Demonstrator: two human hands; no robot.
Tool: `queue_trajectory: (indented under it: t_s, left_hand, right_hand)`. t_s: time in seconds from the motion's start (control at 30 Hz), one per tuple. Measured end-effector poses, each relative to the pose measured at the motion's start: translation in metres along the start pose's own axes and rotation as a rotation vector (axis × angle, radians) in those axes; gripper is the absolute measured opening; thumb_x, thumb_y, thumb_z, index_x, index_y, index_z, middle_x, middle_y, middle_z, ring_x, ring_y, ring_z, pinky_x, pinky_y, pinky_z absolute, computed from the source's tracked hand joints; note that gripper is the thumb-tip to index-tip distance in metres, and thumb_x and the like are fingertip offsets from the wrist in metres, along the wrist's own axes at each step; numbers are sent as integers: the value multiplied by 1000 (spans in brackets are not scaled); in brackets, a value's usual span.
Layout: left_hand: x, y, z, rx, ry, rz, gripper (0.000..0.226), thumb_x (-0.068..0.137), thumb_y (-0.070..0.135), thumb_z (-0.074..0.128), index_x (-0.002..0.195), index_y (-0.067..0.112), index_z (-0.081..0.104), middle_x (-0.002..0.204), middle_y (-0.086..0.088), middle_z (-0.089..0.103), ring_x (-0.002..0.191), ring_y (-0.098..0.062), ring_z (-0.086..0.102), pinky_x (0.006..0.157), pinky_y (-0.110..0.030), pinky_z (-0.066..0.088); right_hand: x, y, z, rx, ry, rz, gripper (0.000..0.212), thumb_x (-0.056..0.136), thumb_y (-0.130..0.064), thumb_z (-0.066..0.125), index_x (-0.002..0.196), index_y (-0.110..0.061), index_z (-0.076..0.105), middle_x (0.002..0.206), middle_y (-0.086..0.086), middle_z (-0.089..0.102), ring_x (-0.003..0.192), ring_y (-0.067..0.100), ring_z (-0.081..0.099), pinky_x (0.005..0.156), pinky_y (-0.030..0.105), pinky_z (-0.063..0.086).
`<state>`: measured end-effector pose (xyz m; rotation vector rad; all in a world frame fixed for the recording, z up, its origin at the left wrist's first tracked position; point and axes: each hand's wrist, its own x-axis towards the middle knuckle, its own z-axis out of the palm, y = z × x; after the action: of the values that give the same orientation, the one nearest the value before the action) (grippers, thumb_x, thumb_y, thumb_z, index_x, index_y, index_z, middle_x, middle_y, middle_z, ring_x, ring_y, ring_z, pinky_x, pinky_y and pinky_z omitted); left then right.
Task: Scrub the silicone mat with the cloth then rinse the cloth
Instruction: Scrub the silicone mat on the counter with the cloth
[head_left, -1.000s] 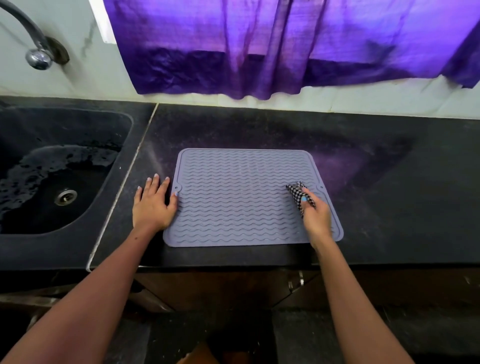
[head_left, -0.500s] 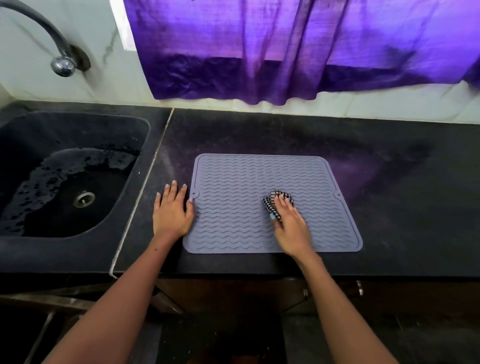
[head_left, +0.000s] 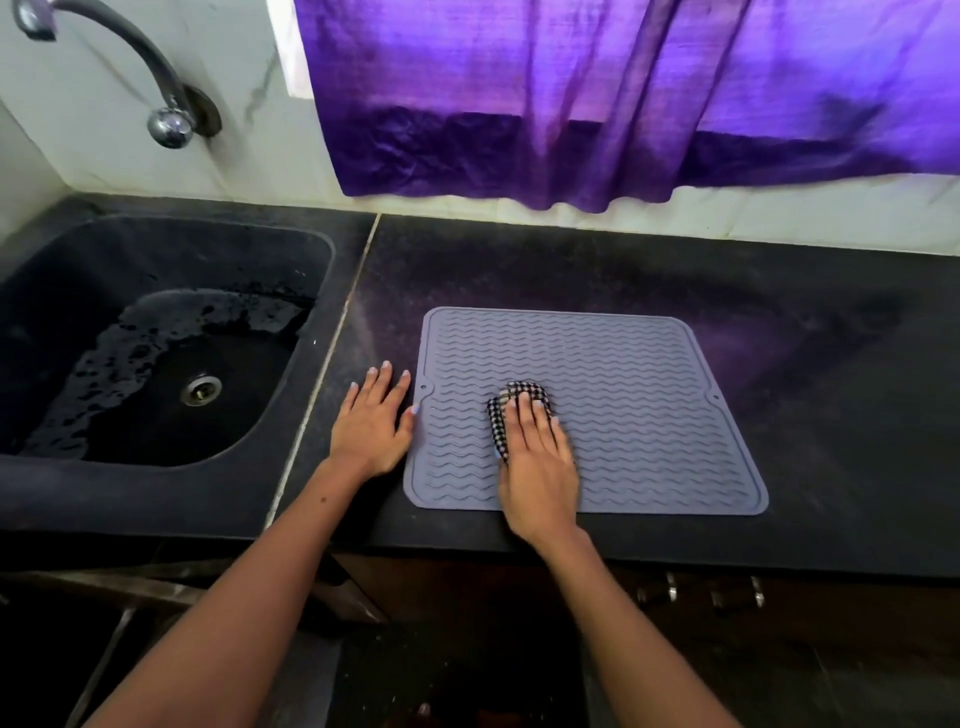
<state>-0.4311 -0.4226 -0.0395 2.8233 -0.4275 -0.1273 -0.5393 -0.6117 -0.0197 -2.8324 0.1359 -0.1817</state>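
pressing the checked cloth (head_left: 511, 410) onto the silicone mat (head_left: 623, 374), flat-fingered right hand (head_left: 537, 457); left hand (head_left: 371, 426) flat.

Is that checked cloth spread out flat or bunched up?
Bunched up. The cloth is a small wad under the right hand, covering only a patch of the mat.

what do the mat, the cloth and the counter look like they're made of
Mat: grey-lilac, matte, moulded wavy ridges, likely silicone or soft rubber.
Cloth: woven fabric in a black-and-white check, bunched under the right hand.
Counter: black, faintly speckled, dull sheen, probably polished stone, perhaps granite.
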Motion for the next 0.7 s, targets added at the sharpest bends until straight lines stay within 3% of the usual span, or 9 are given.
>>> queue_trajectory:
  t_s: [0.07,0.17,0.27,0.37,0.43,0.5,0.53,0.6,0.7]
  left_hand:
    - [-3,-2,2,34,19,26,86,75,59,-7,150,21,12,159,-5,2,146,-18,-2,117,-36,-4]
    - [-6,-2,6,77,53,31,84,77,56,-12,150,21,10,159,-3,1,146,-17,-4,117,-36,-5]
    - [-5,-1,7,62,59,23,82,78,55,-11,150,22,10,159,-3,2,146,-17,-3,117,-35,-5]
    - [-6,-1,7,43,71,25,82,79,56,-10,150,22,12,159,-3,3,146,-17,-2,118,-36,-4]
    - [-6,0,7,22,77,29,82,80,56,-9,150,21,14,158,-4,4,146,-18,-2,118,-36,-4]
    - [-6,-1,7,24,75,28,82,80,56,-10,150,21,14,158,-5,4,146,-18,-2,118,-36,-4]
    - [-6,-1,7,28,77,26,82,80,55,-10,150,21,14,159,-5,5,146,-18,-1,118,-36,-3]
    - [-6,-1,7,35,87,23,81,80,55,-9,149,21,16,158,-5,6,146,-19,0,118,-36,-3]
    - [-5,0,8,60,86,22,81,80,53,-10,150,21,14,159,-5,5,146,-19,0,117,-36,-3]
  right_hand:
    - [6,7,2,-23,-36,-16,65,95,-22,40,151,-18,6,159,-2,5,147,12,0,115,26,-8]
    - [19,20,-7,323,-104,62,54,96,-16,44,146,-26,26,154,-10,22,141,6,19,119,32,11]
    - [35,24,-14,883,66,346,39,96,-8,46,133,-18,51,139,1,51,129,17,45,111,36,34]
    - [50,10,-21,1282,176,639,36,97,-6,42,131,-8,52,130,9,57,122,23,52,104,30,41]
    - [52,-10,-25,1114,161,585,39,97,-10,43,136,-12,47,132,0,53,121,18,51,94,19,40]
    - [41,-34,-19,786,103,377,47,97,-13,42,143,-17,35,144,-4,40,131,16,40,105,22,34]
    - [31,-44,-11,615,47,258,52,97,-13,41,147,-17,26,152,-3,28,141,16,26,117,27,20]
    - [12,-59,9,246,-19,57,62,95,-15,41,150,-13,12,158,3,10,147,16,3,118,29,-5]
    - [2,-60,30,-55,29,-105,73,86,-21,48,149,-6,14,157,12,14,147,23,8,115,33,-4]
